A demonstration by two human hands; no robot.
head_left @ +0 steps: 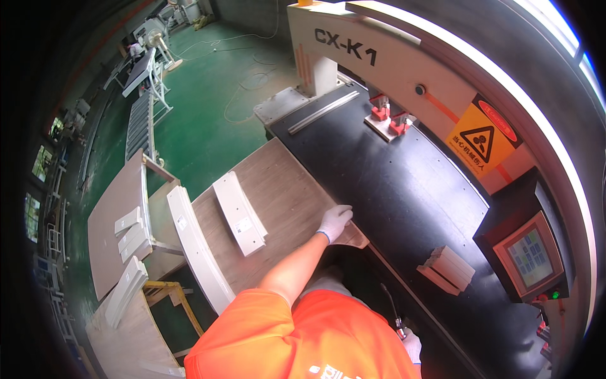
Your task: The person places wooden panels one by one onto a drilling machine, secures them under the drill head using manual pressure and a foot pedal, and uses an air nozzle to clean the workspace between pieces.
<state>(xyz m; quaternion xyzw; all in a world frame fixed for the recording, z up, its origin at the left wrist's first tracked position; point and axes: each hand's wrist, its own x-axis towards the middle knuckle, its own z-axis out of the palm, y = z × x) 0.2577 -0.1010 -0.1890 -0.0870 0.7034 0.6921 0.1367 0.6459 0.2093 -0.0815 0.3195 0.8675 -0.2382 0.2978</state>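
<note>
My left hand, in a white glove, rests on the wood-grain board near its corner beside the black machine bed. Its fingers lie on the surface, and nothing shows in them. Low down by my right side, my right hand, also gloved, is closed around a metallic blow gun with a thin curved nozzle. My body hides part of that hand. On the board lies a pair of white strips with small holes. A longer curved white strip lies along the board's left side.
The black machine bed carries a stack of short pale blocks and red-and-clear clamps. A control screen hangs at right under the machine's arched beam. Further white pieces lie on a side table; a roller conveyor stands beyond.
</note>
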